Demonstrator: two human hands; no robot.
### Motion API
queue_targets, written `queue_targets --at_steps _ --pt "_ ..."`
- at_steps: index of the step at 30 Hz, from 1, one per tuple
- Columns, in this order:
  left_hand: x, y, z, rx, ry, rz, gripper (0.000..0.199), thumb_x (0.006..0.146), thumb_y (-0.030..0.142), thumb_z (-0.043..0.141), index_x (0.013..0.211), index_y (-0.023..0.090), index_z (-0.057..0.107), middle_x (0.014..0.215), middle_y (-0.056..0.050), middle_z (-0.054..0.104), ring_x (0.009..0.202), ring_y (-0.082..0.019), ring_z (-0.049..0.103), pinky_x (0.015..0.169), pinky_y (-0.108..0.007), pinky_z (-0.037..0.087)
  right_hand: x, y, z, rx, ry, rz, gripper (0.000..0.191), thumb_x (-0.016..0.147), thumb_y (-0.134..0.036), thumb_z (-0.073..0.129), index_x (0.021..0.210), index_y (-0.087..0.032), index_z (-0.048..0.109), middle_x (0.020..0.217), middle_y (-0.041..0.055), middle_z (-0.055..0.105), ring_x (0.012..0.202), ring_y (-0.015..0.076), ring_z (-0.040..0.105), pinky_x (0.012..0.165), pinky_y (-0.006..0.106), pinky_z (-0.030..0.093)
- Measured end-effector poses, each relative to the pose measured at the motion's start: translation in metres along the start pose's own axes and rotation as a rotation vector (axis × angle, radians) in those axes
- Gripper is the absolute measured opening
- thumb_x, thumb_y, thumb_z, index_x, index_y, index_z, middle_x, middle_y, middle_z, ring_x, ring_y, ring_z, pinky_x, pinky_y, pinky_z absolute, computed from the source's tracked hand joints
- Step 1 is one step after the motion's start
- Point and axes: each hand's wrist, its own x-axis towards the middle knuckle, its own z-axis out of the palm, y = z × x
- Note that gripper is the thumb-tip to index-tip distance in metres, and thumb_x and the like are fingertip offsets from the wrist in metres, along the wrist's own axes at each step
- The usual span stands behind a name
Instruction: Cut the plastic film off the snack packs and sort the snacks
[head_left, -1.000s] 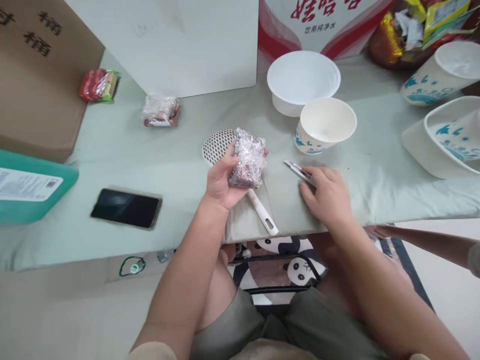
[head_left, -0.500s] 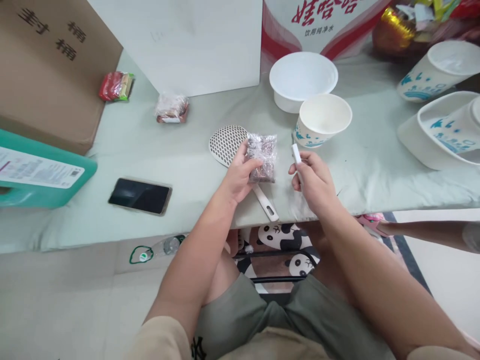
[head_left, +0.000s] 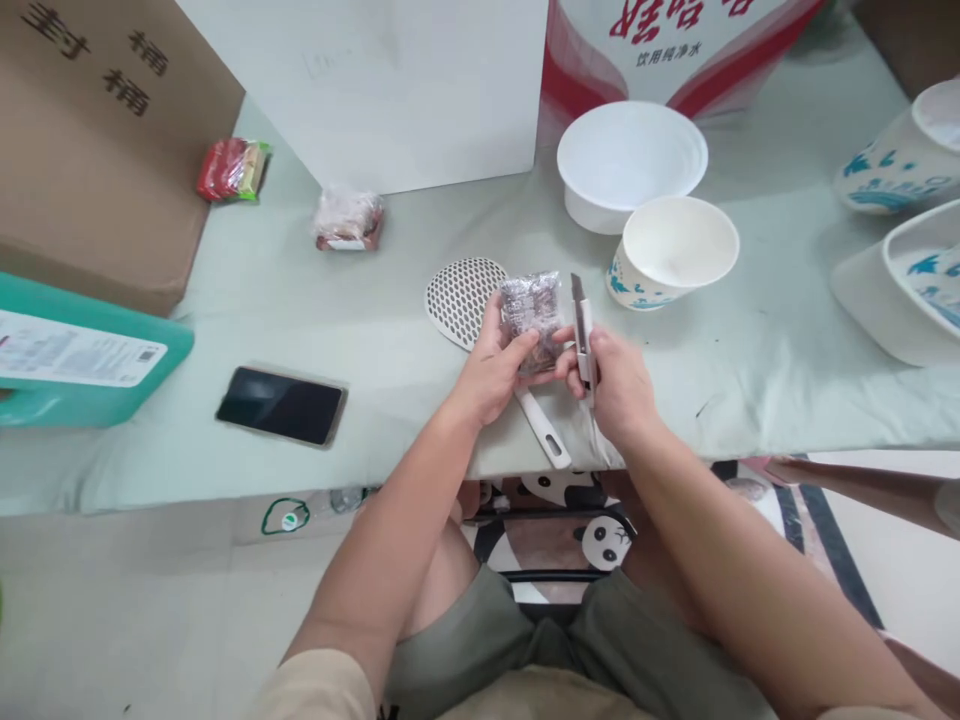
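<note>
My left hand grips a small clear-wrapped packet with dark brown contents, the thumb across its front. My right hand is closed round a white utility knife, its dark blade pointing up and away from me. The knife is upright just right of the packet, and fingers of my right hand reach the packet's lower right edge. Beneath the packet and my left hand lies a white slotted skimmer, its handle running toward the table edge. A paper cup stands to the right of the knife.
Behind the cup sits a white bowl. A phone, a wrapped packet and a red snack packet lie leftward. Boxes line the back; a green jug stands left, more cups right. Another person's arm shows lower right.
My right hand has moved left to the packet and turned the knife, so its blade now shows. The packet is tilted slightly in my left hand. The view has shifted a little.
</note>
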Motion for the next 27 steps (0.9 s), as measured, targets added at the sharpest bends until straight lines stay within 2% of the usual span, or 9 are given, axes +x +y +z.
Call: queue_targets --at_steps 3,5,7,10,14,20,22,25,27 --pt "0.003 -0.002 -0.008 0.04 -0.053 0.062 0.067 0.091 0.03 0.067 0.15 0.04 0.037 0.121 -0.003 0.067 0.083 -0.017 0.07 0.084 -0.043 0.062 -0.001 -0.003 0.004 0.029 -0.055 0.109 0.049 0.079 -0.067 0.07 0.082 -0.018 0.064 0.056 -0.0028 0.06 0.042 0.0066 0.048 0.043 0.021 0.039" --pt "0.004 -0.005 -0.012 0.111 -0.069 0.137 0.044 0.093 0.035 0.066 0.134 0.033 0.053 0.111 -0.002 0.067 0.084 -0.015 0.067 0.086 -0.037 0.06 -0.003 -0.004 0.007 0.069 -0.1 0.202 0.053 0.073 -0.069 0.075 0.081 -0.018 0.065 0.057 -0.0016 0.063 0.042 0.008 0.053 0.042 0.021 0.042" --pt "0.005 -0.007 -0.016 0.212 -0.081 0.223 0.026 0.095 0.041 0.066 0.116 0.026 0.061 0.102 -0.002 0.067 0.088 -0.016 0.066 0.088 -0.033 0.057 -0.005 -0.005 0.01 0.108 -0.111 0.272 0.057 0.067 -0.072 0.078 0.081 -0.018 0.064 0.058 -0.0002 0.066 0.042 0.0089 0.056 0.041 0.02 0.044" --pt "0.005 -0.007 -0.016 0.367 -0.095 0.356 0.031 0.096 0.052 0.063 0.104 0.022 0.061 0.096 -0.003 0.066 0.091 -0.017 0.064 0.087 -0.031 0.055 -0.008 -0.007 0.015 0.131 -0.056 0.306 0.059 0.064 -0.071 0.081 0.08 -0.017 0.064 0.058 0.0005 0.067 0.04 0.0085 0.057 0.039 0.018 0.044" --pt "0.004 -0.007 -0.011 0.501 -0.023 0.451 0.042 0.096 0.063 0.058 0.105 0.022 0.06 0.086 -0.002 0.064 0.078 -0.016 0.061 0.075 -0.029 0.053 -0.013 -0.008 0.019 0.143 -0.023 0.349 0.058 0.063 -0.07 0.082 0.078 -0.017 0.064 0.057 0.0006 0.067 0.039 0.0087 0.056 0.035 0.017 0.043" --pt "0.007 -0.012 -0.012 0.412 0.096 0.444 0.042 0.097 0.065 0.054 0.108 0.025 0.061 0.067 0.004 0.053 0.05 -0.011 0.049 0.051 -0.026 0.043 -0.029 -0.008 0.024 0.105 -0.08 0.43 0.056 0.066 -0.068 0.081 0.076 -0.016 0.063 0.061 0.0026 0.07 0.04 0.0084 0.058 0.038 0.017 0.045" --pt "0.009 -0.014 -0.014 0.405 0.129 0.469 0.042 0.098 0.065 0.054 0.11 0.026 0.062 0.069 0.003 0.055 0.055 -0.012 0.055 0.057 -0.027 0.049 -0.033 -0.009 0.024 0.08 -0.09 0.448 0.053 0.069 -0.066 0.08 0.077 -0.016 0.063 0.062 0.0026 0.071 0.04 0.0081 0.058 0.038 0.016 0.045" --pt "0.013 -0.014 -0.017 0.411 0.183 0.552 0.044 0.097 0.066 0.055 0.113 0.026 0.064 0.086 -0.002 0.066 0.083 -0.017 0.068 0.08 -0.031 0.057 -0.035 -0.01 0.024 0.041 -0.101 0.473 0.045 0.079 -0.06 0.073 0.077 -0.016 0.063 0.063 0.0021 0.071 0.04 0.0074 0.057 0.037 0.016 0.044" --pt "0.015 -0.014 -0.018 0.389 0.206 0.57 0.045 0.096 0.067 0.055 0.111 0.026 0.065 0.09 -0.003 0.067 0.092 -0.019 0.07 0.085 -0.032 0.057 -0.037 -0.012 0.024 0.02 -0.109 0.486 0.039 0.085 -0.054 0.068 0.077 -0.016 0.063 0.063 0.0017 0.07 0.039 0.0071 0.057 0.036 0.016 0.043"
